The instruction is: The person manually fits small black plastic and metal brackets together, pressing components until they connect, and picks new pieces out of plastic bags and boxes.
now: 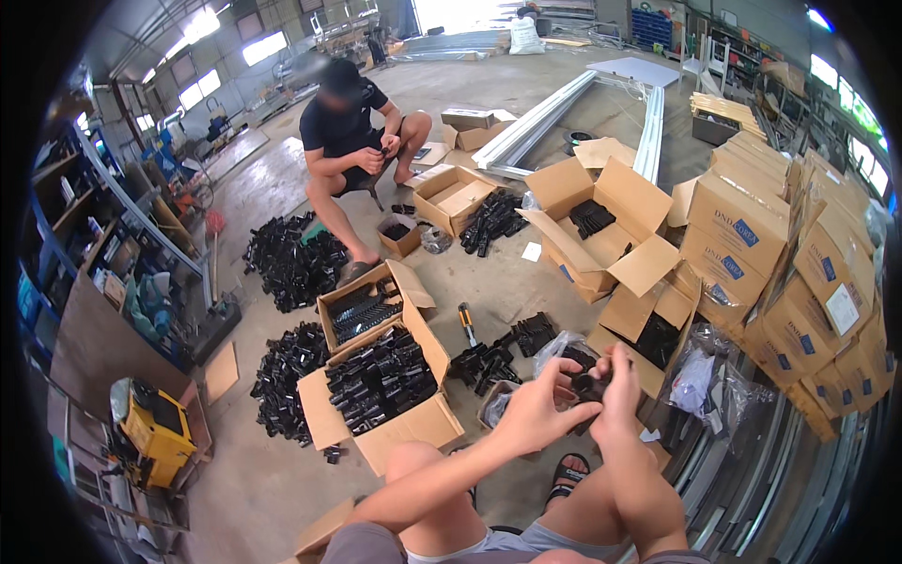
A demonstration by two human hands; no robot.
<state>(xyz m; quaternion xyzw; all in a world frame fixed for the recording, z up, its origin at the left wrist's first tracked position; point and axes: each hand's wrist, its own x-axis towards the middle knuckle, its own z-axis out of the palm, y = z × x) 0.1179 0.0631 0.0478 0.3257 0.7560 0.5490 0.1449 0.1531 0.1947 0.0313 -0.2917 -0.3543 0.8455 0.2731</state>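
In front of my knees, my left hand (547, 406) and my right hand (615, 390) come together around a small black part (586, 383). Both hands have their fingers bent against it, and they hide much of its shape. Just beyond them lie a clear plastic bag (559, 350) and a loose pile of black parts (489, 362). A small box (496, 406) with clear plastic in it stands beside my left wrist. Right of my hands, an open carton (648, 329) contains more black parts.
Open cartons (404, 437) packed with black parts stand at left, beside black heaps (296, 263). A tool with a yellow handle (466, 322) rests on the floor. Another person (348, 132) crouches beyond, handling something small. Stacked cartons (738, 230) and metal profiles (752, 470) line the right.
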